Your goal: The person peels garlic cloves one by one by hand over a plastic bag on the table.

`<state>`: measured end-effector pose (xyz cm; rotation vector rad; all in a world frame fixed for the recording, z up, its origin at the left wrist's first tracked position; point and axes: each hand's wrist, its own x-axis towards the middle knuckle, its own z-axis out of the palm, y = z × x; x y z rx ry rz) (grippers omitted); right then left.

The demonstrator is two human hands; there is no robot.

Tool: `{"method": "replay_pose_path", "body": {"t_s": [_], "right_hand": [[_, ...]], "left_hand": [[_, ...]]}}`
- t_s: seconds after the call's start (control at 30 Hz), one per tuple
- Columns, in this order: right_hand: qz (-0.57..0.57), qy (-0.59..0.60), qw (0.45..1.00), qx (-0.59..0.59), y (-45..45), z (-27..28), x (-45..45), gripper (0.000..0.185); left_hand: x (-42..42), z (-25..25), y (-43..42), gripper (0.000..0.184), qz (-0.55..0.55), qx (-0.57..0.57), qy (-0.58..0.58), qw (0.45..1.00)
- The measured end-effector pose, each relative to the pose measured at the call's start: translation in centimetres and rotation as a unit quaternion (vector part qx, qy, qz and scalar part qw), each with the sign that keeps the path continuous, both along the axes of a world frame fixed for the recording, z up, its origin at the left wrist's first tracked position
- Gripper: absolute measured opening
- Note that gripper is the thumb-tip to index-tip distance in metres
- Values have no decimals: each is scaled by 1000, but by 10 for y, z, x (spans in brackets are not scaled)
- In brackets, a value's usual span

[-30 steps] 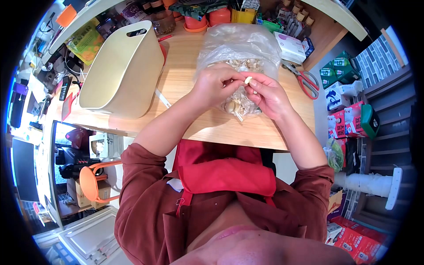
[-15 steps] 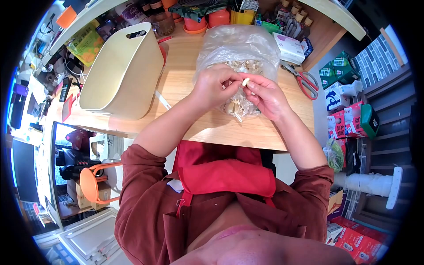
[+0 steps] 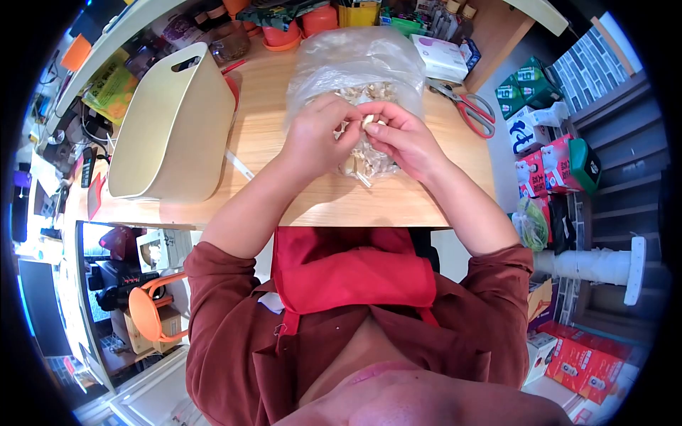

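Note:
A pale garlic clove (image 3: 369,121) is pinched between the thumb and fingers of my right hand (image 3: 406,140). My left hand (image 3: 316,136) meets it from the other side, its thumb and fingertips closed at the clove. Some of those fingertips are hidden, and a second pale bit shows beside the right thumb. Below both hands lies a clear plastic bag (image 3: 353,60) with a heap of garlic skins and pieces (image 3: 366,92) at its mouth. My hands cover part of the heap.
A tall cream bin (image 3: 170,135) stands on the wooden table (image 3: 330,206) to the left. Red-handled scissors (image 3: 474,116) lie at the right, near a white box (image 3: 438,58). Pots and jars line the back. An orange chair (image 3: 147,312) is at lower left.
The view has shifted, so the table things sit further left. My fingers have closed in more tightly around the clove, which stays in my right hand.

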<state>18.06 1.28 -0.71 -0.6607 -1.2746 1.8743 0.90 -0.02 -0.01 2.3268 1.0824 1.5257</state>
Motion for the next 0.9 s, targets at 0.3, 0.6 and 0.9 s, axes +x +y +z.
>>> {"method": "replay_pose_path", "body": {"t_s": [0.3, 0.6, 0.9], "right_hand": [[2, -12, 1000, 24, 2, -5, 1, 23], [-17, -19, 999, 45, 2, -5, 0, 29], [-30, -2, 998, 55, 3, 0, 4, 28]], "left_hand": [[1, 0, -1, 10, -1, 26, 16, 1000], [-2, 2, -1, 10, 17, 12, -11, 1000], [-10, 2, 5, 8, 75, 5, 71, 995]]}}
